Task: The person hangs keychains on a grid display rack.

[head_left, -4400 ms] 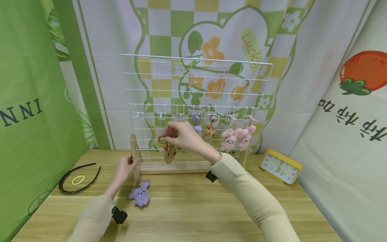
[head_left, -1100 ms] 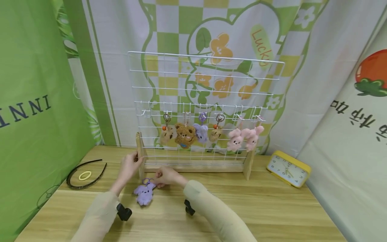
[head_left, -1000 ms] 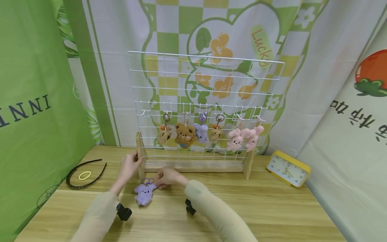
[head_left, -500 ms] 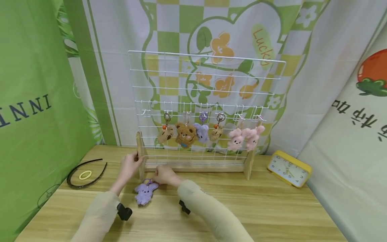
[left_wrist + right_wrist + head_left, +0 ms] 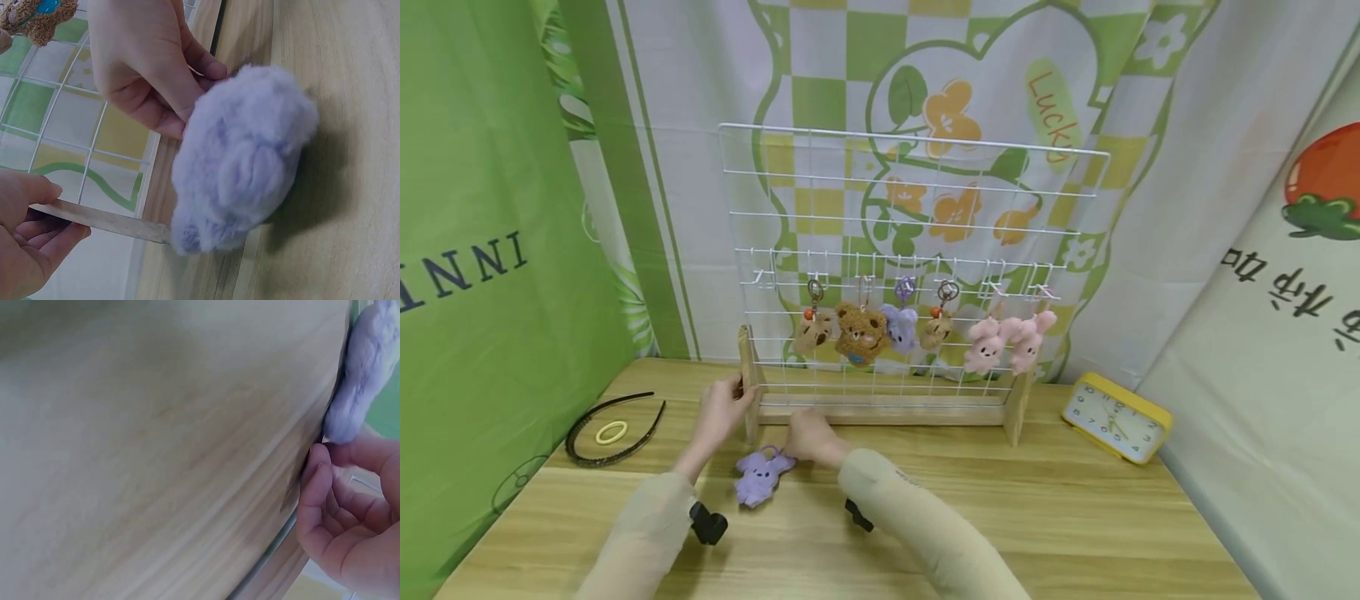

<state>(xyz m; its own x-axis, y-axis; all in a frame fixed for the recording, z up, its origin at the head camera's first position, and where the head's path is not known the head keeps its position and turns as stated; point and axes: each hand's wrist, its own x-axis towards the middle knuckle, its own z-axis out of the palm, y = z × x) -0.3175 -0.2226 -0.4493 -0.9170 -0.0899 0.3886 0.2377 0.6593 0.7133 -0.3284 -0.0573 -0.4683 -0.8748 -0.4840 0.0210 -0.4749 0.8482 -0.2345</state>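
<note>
A purple plush rabbit keychain (image 5: 760, 478) lies on the wooden table below the rack's left end. At its ear and ring is my right hand (image 5: 811, 435), thumb and fingertips pinching there; the plush partly covers them in the left wrist view. My left hand (image 5: 722, 412) grips the wooden side post (image 5: 746, 350) of the white wire rack. From its hooks hang a tan plush with an orange bead (image 5: 813, 333), a brown bear (image 5: 860, 335), a lilac plush (image 5: 901, 330), another tan plush (image 5: 936, 332) and two pink rabbits (image 5: 985, 348). The leftmost hook (image 5: 762, 278) is bare.
A black headband (image 5: 577, 450) and a yellow ring (image 5: 612, 432) lie at the table's left. To the right of the rack sits a yellow clock (image 5: 1117, 418). A printed curtain (image 5: 681, 183) hangs behind the rack.
The tan keychain once in my right hand now hangs on the second hook. My right hand has come down to the purple rabbit, which has shifted slightly. My left hand stays on the post.
</note>
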